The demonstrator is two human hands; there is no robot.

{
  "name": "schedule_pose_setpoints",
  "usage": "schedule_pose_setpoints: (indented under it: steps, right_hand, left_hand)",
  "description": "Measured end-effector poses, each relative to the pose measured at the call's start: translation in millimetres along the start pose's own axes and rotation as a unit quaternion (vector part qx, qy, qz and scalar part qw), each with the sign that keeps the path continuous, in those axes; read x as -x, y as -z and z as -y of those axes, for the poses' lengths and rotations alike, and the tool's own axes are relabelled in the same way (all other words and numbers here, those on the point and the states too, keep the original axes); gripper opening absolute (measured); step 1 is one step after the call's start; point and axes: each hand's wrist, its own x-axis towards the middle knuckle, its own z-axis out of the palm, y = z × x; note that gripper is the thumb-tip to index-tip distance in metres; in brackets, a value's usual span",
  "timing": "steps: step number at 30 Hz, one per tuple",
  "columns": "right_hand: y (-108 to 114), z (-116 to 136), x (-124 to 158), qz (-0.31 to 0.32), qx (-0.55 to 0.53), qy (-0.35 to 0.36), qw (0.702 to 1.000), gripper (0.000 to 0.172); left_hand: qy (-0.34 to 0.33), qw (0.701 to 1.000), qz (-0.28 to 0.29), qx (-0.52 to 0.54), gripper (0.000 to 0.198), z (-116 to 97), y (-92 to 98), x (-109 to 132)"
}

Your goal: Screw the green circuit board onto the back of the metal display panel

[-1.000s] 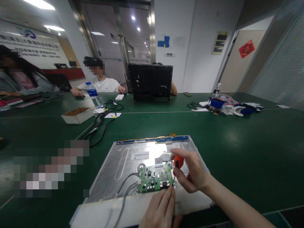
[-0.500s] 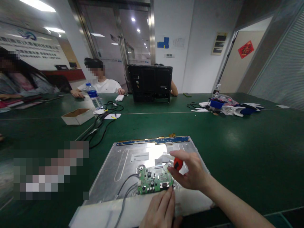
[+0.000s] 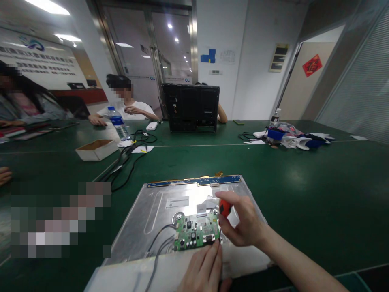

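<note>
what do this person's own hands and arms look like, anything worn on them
The bare right hand wears no visible glove or ring, and the bare right forearm shows no sleeve, watch, bracelet or cable. The bare left hand also shows no glove or ring; the left forearm is out of the picture, so any sleeve there cannot be told.

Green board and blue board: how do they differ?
The green board is a broad rectangle; the blue board is a long, narrow strip. The green board has the left hand at its near edge; the blue board lies along the far edge of the panel. Both look like circuit boards.
</note>
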Motion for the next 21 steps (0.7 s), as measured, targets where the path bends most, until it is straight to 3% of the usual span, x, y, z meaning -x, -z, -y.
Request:
schedule_pose_setpoints:
  steps: [9, 21]
  right_hand:
    - [-4.0, -3.0, 4.5, 0.000, 0.005, 0.001, 1.000, 0.038]
    - [-0.2, -0.5, -1.5, -0.004, -0.012, 0.004, 1.000, 0.050]
  left_hand:
    - [-0.019, 1.000, -0.002, -0.010, 0.035, 1.6, 0.9, -0.1]
    - [-0.009, 1.000, -0.001, -0.015, 0.034, 0.1, -1.1, 0.8]
